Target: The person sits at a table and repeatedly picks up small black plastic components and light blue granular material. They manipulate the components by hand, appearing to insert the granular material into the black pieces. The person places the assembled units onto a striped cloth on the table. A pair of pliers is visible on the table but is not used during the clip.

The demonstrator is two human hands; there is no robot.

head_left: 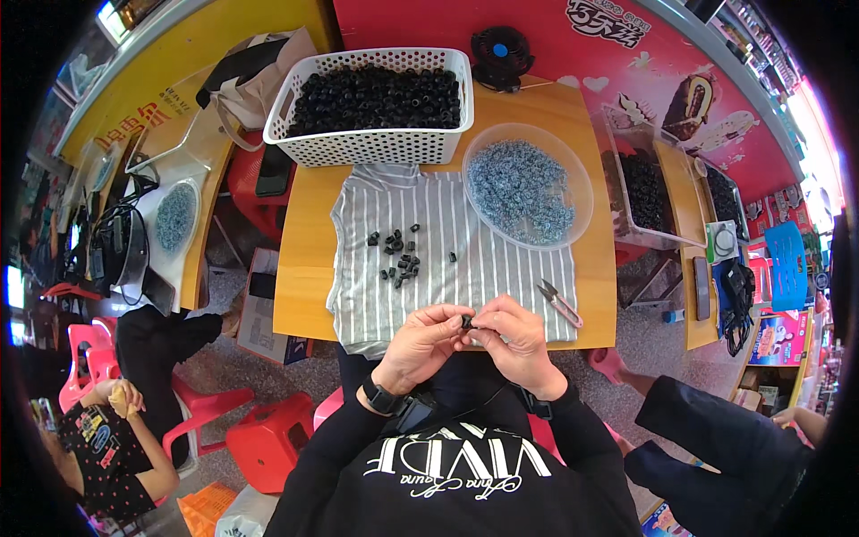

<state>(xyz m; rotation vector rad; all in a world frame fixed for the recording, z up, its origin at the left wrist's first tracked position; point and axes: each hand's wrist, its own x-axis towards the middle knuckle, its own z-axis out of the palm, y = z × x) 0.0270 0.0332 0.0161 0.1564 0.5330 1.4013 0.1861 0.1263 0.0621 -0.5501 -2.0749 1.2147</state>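
Close to the table's near edge, my left hand (pixel 426 338) and my right hand (pixel 513 336) meet with their fingertips around one small black plastic part (pixel 466 322). Both hands pinch it; fingers hide much of it. Beyond them, several loose black parts (pixel 400 259) lie scattered on a grey-and-white striped cloth (pixel 358 309). Thread snips with pink handles (pixel 561 305) rest on the cloth to the right of my right hand. A round clear tub (pixel 580 234) of small bluish translucent pieces (pixel 519 190) stands at the right of the cloth.
A white perforated basket (pixel 376 148) full of black parts stands at the table's far side. Behind it to the right is a small black fan (pixel 501 55); a beige bag (pixel 259 89) sits to the left. Red stools (pixel 268 443) and seated people flank me, with similar worktables on both sides.
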